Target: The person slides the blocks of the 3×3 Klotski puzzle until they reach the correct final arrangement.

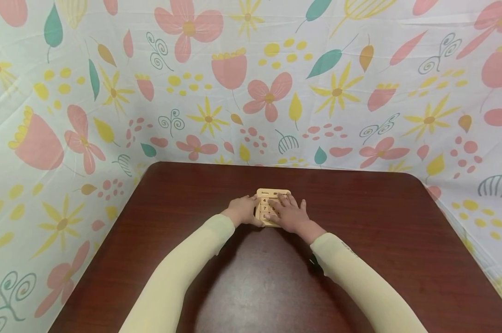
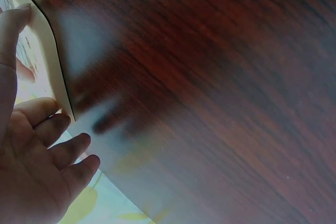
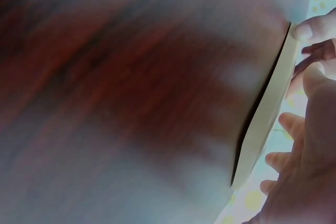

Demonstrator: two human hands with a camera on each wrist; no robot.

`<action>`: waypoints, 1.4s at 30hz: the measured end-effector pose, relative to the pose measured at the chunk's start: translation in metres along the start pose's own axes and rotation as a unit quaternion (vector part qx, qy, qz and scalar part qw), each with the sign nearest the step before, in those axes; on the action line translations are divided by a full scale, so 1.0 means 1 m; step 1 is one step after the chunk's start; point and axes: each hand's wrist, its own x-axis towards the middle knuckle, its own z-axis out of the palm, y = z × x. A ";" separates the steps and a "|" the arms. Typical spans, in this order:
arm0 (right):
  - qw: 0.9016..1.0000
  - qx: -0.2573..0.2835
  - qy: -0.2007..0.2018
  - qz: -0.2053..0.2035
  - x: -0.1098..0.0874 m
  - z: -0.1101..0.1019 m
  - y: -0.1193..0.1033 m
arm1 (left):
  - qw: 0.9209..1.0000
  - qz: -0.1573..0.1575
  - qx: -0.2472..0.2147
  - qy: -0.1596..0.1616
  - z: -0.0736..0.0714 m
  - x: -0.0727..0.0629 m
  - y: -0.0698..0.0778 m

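A pale wooden number slide puzzle [image 1: 265, 208] lies flat on the dark table; tiles marked 4 and 7 show in the head view. My left hand [image 1: 243, 209] grips its left side, thumb at the near corner and fingers along the far part of that edge. Over the tiles spreads my right hand [image 1: 291, 215], its fingertips on the board's face, covering most of the right half. In the left wrist view, the puzzle's edge [image 2: 52, 56] runs beside the left hand [image 2: 37, 161]. The right wrist view has the right hand [image 3: 310, 150] above the puzzle's side [image 3: 265, 108].
The reddish-brown wooden table [image 1: 359, 222] extends around the puzzle on all sides. A white cloth with flower and leaf prints [image 1: 272, 55] hangs behind the table and along its left and right sides.
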 end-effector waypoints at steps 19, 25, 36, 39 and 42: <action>1.000 -0.001 0.022 0.005 -0.015 -0.003 0.022 | 1.000 -0.007 0.013 0.000 0.002 0.002 0.000; 0.999 0.004 0.033 0.004 -0.018 -0.004 0.031 | 1.000 -0.005 0.016 0.005 0.003 0.004 -0.001; 0.999 0.001 0.033 0.008 -0.022 -0.004 0.039 | 1.000 -0.005 0.020 0.002 0.004 0.006 -0.002; 0.999 -0.002 0.030 0.012 -0.023 -0.004 0.041 | 1.000 -0.003 0.020 0.004 0.004 0.005 -0.001; 1.000 -0.003 0.026 0.017 -0.024 -0.004 0.042 | 1.000 -0.003 0.020 0.004 0.004 0.004 -0.001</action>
